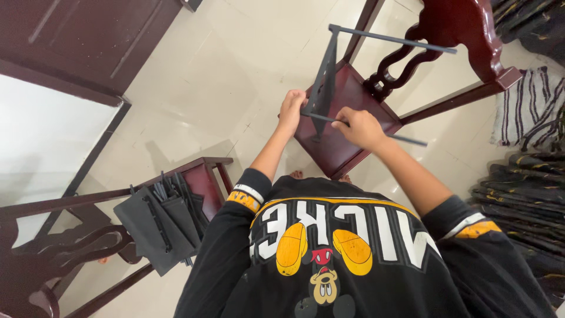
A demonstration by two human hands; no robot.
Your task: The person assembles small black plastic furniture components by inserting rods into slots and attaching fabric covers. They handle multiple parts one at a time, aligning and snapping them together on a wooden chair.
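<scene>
I see my left hand [291,111] gripping the dark panel [322,88] at its near edge, my right hand [362,128] closed around its lower rod [406,139], above the chair seat [347,126].

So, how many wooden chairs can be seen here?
2. One dark red chair stands ahead, under the hands and the grey rod frame. The other chair is at lower left, carrying dark flat pieces. More may be hidden.

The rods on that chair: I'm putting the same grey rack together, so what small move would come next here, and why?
Probably push the lower rod further into the panel. The right hand grips that rod, the left hand steadies the panel's edge, and the upper rod already sits in it.
</scene>
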